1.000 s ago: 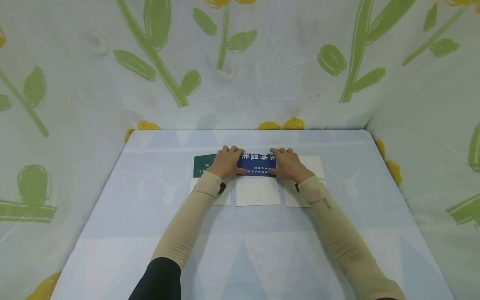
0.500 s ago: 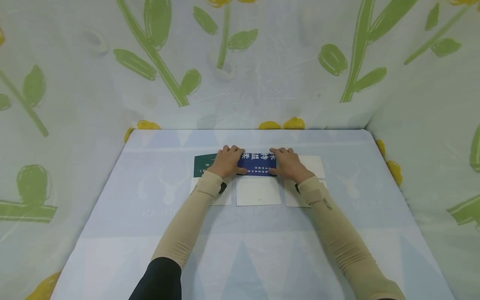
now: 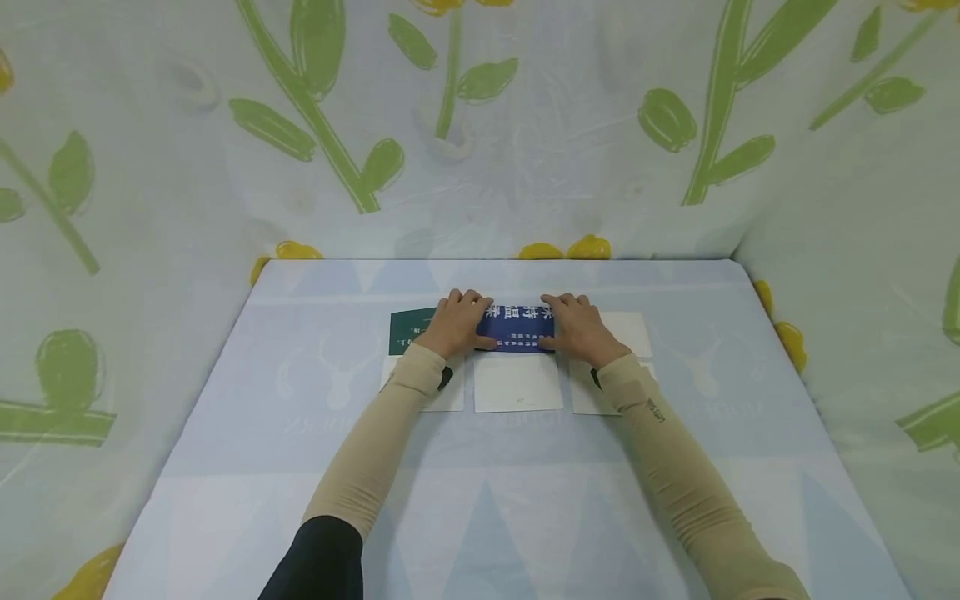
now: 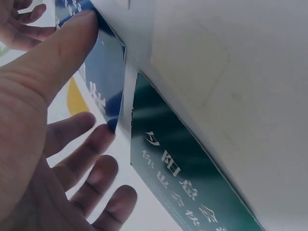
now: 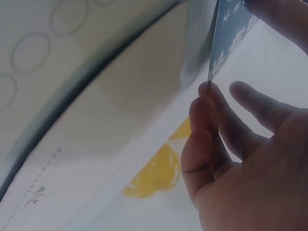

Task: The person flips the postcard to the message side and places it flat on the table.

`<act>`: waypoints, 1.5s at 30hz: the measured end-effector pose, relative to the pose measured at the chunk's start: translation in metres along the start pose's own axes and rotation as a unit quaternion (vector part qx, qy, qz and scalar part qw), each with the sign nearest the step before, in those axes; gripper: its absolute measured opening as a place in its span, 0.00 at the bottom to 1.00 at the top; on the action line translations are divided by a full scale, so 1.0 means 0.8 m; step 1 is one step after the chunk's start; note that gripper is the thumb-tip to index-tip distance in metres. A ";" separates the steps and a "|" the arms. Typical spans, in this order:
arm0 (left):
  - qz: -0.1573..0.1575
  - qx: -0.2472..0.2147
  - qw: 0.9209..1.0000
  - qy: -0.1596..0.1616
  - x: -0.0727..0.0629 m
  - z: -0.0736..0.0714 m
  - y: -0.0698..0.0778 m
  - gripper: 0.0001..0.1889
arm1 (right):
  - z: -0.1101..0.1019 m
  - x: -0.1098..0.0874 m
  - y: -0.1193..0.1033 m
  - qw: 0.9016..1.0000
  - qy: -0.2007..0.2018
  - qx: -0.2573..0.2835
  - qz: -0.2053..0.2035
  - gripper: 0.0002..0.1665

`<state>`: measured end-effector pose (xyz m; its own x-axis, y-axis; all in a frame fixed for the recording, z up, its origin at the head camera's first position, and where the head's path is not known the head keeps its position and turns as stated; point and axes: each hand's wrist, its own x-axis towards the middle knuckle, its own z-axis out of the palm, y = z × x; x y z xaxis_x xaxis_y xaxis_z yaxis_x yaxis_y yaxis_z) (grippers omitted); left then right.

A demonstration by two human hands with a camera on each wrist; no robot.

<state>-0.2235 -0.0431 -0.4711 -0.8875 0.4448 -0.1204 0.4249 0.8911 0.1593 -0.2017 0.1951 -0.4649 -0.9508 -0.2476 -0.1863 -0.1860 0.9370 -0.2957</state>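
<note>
A dark blue card (image 3: 516,327) with white lettering lies in the middle of the back row, its print upside down in the head view. Its left end is held by my left hand (image 3: 453,327), and in the left wrist view the thumb (image 4: 77,41) lies on the blue card (image 4: 106,62) while a fingertip meets the opposite edge. At the other end my right hand (image 3: 581,327) holds the card between thumb and fingers; in the right wrist view a fingertip touches the corner of the blue card (image 5: 226,36). Partly behind my left hand is a dark green card (image 3: 407,332).
White cards lie in a front row, with the middle one (image 3: 517,385) fully visible and others partly under my wrists. Another white card (image 3: 628,332) sits right of my right hand. The pale blue patterned tabletop (image 3: 487,517) ends at a flower-printed curtain (image 3: 525,183).
</note>
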 end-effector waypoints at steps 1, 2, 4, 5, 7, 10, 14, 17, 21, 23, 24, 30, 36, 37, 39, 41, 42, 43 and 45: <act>0.002 0.002 1.000 0.003 0.000 0.001 0.000 0.45 | -0.001 0.000 0.000 1.000 0.000 0.002 0.000 0.52; 0.004 0.001 1.000 0.006 0.000 0.001 -0.001 0.45 | -0.001 0.000 0.000 1.000 0.000 0.003 0.000 0.51; 0.009 -0.007 1.000 0.013 -0.001 0.001 -0.001 0.46 | -0.001 0.000 0.002 1.000 -0.003 0.004 0.001 0.51; 0.011 -0.011 1.000 0.017 -0.002 0.002 -0.002 0.45 | -0.002 0.000 0.002 1.000 -0.003 0.004 0.002 0.51; 0.015 -0.019 0.999 0.022 -0.003 0.003 -0.003 0.46 | -0.002 0.000 0.004 1.000 -0.005 0.005 0.005 0.51; 0.019 -0.027 0.999 0.031 -0.004 0.006 -0.004 0.46 | -0.005 0.000 0.007 1.000 -0.003 0.012 0.006 0.50; 0.022 -0.032 0.998 0.045 -0.007 0.009 -0.006 0.46 | -0.008 -0.003 0.012 0.999 -0.003 0.049 0.002 0.48; 0.027 -0.033 0.997 0.057 -0.009 0.011 -0.007 0.46 | -0.009 -0.005 0.015 0.996 -0.009 0.094 0.004 0.48; 0.037 -0.033 0.996 0.072 -0.011 0.011 -0.008 0.46 | -0.009 -0.007 0.016 0.990 -0.013 0.138 0.023 0.46; 0.041 -0.034 0.995 0.079 -0.012 0.012 -0.008 0.46 | -0.009 -0.008 0.016 0.988 -0.014 0.148 0.033 0.45; 0.042 -0.035 0.995 0.082 -0.012 0.012 -0.008 0.47 | -0.008 -0.009 0.016 0.988 -0.014 0.150 0.037 0.45; 0.039 -0.038 0.994 0.094 -0.013 0.013 -0.006 0.48 | -0.008 -0.012 0.014 0.985 -0.018 0.160 0.059 0.41; 0.034 -0.039 0.993 0.103 -0.013 0.013 -0.004 0.49 | -0.009 -0.011 0.015 0.984 -0.024 0.161 0.077 0.35; 0.033 -0.039 0.993 0.103 -0.013 0.013 -0.004 0.49 | -0.009 -0.011 0.016 0.984 -0.024 0.160 0.076 0.33; 0.031 -0.036 0.994 0.103 -0.013 0.012 -0.004 0.49 | -0.009 -0.010 0.017 0.984 -0.023 0.159 0.077 0.31; 0.030 -0.035 0.994 0.101 -0.013 0.012 -0.003 0.49 | -0.009 -0.011 0.018 0.984 -0.022 0.161 0.077 0.29; 0.029 -0.036 0.994 0.099 -0.013 0.012 -0.002 0.49 | -0.010 -0.011 0.018 0.984 -0.023 0.161 0.077 0.29; 0.028 -0.038 0.994 0.096 -0.013 0.012 -0.002 0.49 | -0.010 -0.011 0.017 0.983 -0.024 0.162 0.078 0.28; 0.024 -0.039 0.995 0.091 -0.014 0.012 0.000 0.49 | -0.010 -0.012 0.017 0.983 -0.025 0.164 0.081 0.28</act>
<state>-0.2120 -0.0475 -0.4789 -0.8869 0.4568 0.0684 0.4592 0.8561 0.2371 -0.1973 0.2118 -0.4597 -0.9464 -0.1221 -0.2989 0.0638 0.8368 -0.5438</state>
